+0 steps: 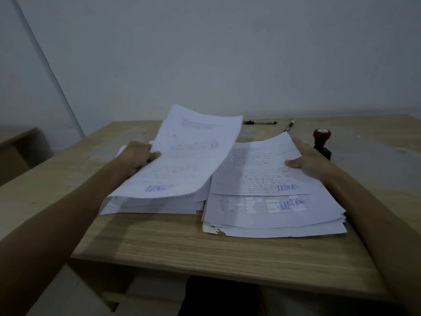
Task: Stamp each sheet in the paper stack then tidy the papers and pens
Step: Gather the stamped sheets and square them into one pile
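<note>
Wooden desk (205, 245) against bare grey wall (227, 53), two paper stacks (273, 215).

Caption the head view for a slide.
Left hand lifts stamped sheets; right hand steadies right stack.

Table (205, 252): 2 stacks (159, 205) (273, 222) (stamp (322, 142), pens (259, 122))

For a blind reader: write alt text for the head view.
A left hand lifts stamped sheets off the left paper stack while the right hand rests on the right stack. A stamp and two pens lie behind them on a wooden desk.
</note>
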